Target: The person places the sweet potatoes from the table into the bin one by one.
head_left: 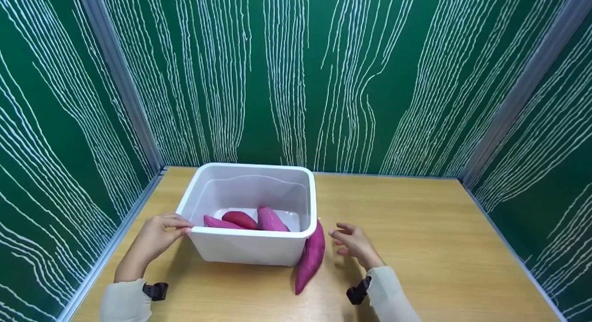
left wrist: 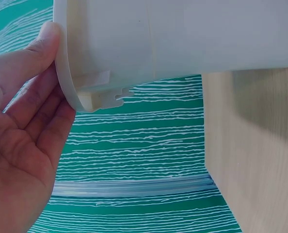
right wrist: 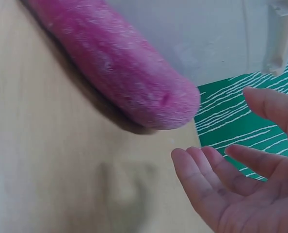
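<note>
A white plastic bin [head_left: 249,248] stands on the wooden table, several sweet potatoes inside it, among them a dark red one [head_left: 239,219] and a pinker one [head_left: 272,219]. My left hand [head_left: 159,234] pinches the bin's rim at its near left corner, thumb on one side and fingers on the other in the left wrist view. Against the bin's right side lies a long purple-pink sweet potato [head_left: 311,262], its upper end partly behind the rim. Just right of it, my right hand [head_left: 354,243] hovers with loosely bent fingers, holding nothing; in the right wrist view a gap separates its fingertips from the sweet potato [right wrist: 120,63].
The wooden table [head_left: 416,229] extends to the right of the bin. Green panels [head_left: 286,81] with white wavy lines rise at the back and both sides, joined by grey metal posts [head_left: 120,77]. Black wrist straps [head_left: 358,292] sit on both wrists.
</note>
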The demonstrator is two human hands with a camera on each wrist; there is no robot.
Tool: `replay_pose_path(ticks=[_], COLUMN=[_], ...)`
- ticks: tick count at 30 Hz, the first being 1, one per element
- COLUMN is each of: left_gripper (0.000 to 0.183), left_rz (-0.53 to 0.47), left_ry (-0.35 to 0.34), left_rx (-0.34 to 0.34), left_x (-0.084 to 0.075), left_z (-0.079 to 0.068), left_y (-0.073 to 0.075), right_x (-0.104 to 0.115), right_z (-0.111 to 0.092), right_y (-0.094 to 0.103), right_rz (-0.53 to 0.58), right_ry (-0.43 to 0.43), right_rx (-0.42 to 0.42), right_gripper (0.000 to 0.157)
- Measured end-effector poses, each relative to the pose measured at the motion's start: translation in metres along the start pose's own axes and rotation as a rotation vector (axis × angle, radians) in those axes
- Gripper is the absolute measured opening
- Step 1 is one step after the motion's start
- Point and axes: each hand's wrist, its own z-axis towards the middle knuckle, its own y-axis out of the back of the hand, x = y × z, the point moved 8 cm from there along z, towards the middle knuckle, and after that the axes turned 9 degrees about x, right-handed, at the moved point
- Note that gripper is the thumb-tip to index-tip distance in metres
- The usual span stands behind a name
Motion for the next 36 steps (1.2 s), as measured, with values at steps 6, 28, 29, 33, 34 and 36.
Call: replay_pose_path(ticks=[6,28,29,33,34,36], left_gripper=[0.018,0.017,0.017,0.017,0.018,0.018], left_rz=[0.000,0.001,-0.001,-0.008,-0.007,-0.007], left_ry=[0.000,0.001,0.000,-0.003,-0.005,-0.005], left_rx=[0.000,-0.020,-0.019,-0.017,-0.017,-0.018], left_x=[0.001,0.001,0.000,0.000,0.000,0.000], left_z=[0.001,0.000,0.000,0.000,-0.001,-0.001], left_y=[0.000,0.001,0.001,0.001,0.001,0.001], right_x=[-0.013,-0.034,-0.035,-0.037,-0.037,-0.038], right_z=[0.001,0.004,0.005,0.004,0.004,0.005], right_y=[-0.005,-0.032,-0.033,-0.035,-0.036,-0.038], right_rz=[0.013,0.106,0.095,0.074,0.070,0.064], right_ry=[-0.017,-0.028,-0.028,-0.032,-0.030,-0.028], right_rx=[0.003,0.034,0.028,0.002,-0.004,-0.012], right_gripper=[0.067,0.080,0.080,0.078,0.078,0.078])
